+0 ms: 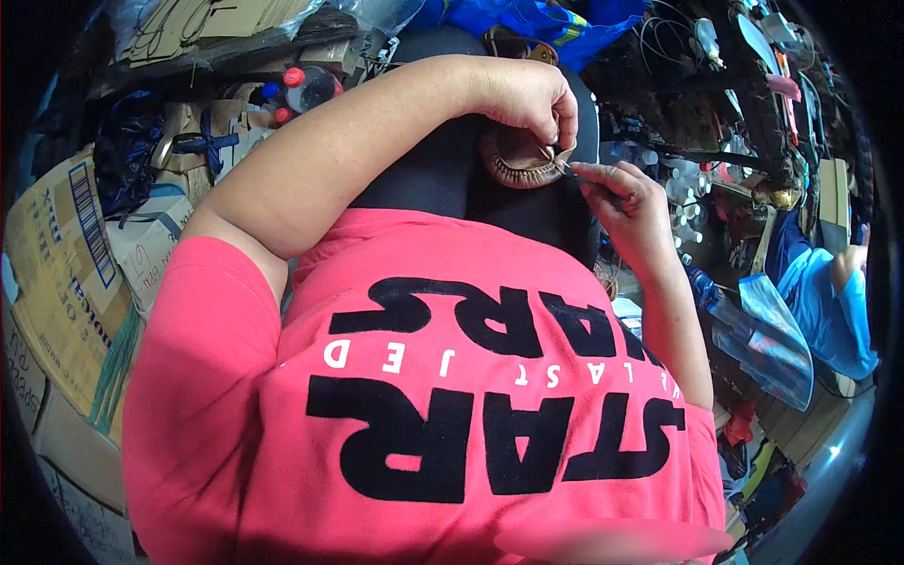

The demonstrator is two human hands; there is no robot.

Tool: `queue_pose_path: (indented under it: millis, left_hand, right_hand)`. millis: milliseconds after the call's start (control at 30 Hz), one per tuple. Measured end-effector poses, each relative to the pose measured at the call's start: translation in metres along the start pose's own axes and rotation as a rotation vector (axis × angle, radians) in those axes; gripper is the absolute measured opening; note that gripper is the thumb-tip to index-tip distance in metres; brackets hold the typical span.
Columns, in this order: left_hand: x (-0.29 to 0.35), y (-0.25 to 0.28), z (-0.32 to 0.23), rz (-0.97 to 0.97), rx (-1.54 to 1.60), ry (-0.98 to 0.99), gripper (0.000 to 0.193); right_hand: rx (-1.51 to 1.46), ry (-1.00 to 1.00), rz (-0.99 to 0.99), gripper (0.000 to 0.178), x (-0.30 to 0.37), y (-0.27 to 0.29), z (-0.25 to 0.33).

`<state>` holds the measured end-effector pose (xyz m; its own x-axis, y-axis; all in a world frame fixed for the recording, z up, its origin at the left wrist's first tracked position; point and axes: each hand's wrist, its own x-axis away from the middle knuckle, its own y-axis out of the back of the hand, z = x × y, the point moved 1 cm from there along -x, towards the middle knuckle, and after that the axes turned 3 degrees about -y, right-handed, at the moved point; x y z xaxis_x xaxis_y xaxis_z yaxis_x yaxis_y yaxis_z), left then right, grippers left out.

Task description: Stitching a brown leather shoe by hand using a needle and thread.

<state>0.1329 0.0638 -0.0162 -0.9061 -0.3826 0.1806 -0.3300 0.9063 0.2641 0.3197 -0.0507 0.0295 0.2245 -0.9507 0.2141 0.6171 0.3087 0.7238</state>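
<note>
On my dark-clothed lap rests a brown leather shoe upper (520,172), its rounded end gathered into pleats along the rim, like a moccasin toe. Above it, my left hand (535,102) is closed, thumb and fingers pinching at the upper's edge; the palm side is hidden. From the right, my right hand (629,200) reaches in with thumb and forefinger pinched around a thin needle-like tool (571,170). Its tip meets the pleated rim, close to the left fingertips. A small pale strand or flap shows there, too fine to make out.
Cardboard boxes (61,273) are stacked at the left, with capped plastic bottles (306,89) farther back. A blue bag (537,19) lies beyond my knees. Small white bottles (683,188) and cluttered shelving stand at the right, near another person's blue sleeve (833,311).
</note>
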Motion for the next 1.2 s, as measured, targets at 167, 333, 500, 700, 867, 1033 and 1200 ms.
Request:
queue_pose_path:
  millis: [167, 333, 500, 700, 867, 1033, 1200]
  left_hand:
    - [-0.003, -0.001, 0.004, 0.004, -0.034, -0.015, 0.02]
    - [-0.003, -0.003, 0.0, -0.021, -0.118, 0.005, 0.019]
    - [0.003, -0.005, 0.009, -0.063, -0.185, -0.171, 0.017]
    - [-0.003, -0.007, 0.008, -0.077, -0.304, -0.251, 0.019]
    - [-0.005, -0.008, 0.006, -0.071, -0.263, -0.172, 0.016]
    - [0.009, -0.015, 0.008, -0.414, -0.445, -0.256, 0.027]
    - [0.055, -0.028, 0.001, -0.642, -0.514, -0.301, 0.033]
  right_hand:
    - [0.1, 0.039, 0.03, 0.022, -0.009, 0.004, 0.008]
    - [0.147, 0.092, 0.073, 0.021, -0.019, 0.007, 0.011]
    - [-0.039, 0.016, 0.223, 0.02, -0.03, 0.015, -0.008]
    - [-0.336, -0.042, 0.344, 0.025, -0.039, 0.013, -0.044]
    - [-0.376, -0.027, 0.3, 0.021, -0.037, 0.001, -0.045]
    - [-0.14, 0.09, 0.046, 0.016, -0.029, -0.01, -0.023]
    - [-0.077, 0.098, -0.003, 0.02, -0.009, -0.013, -0.021]
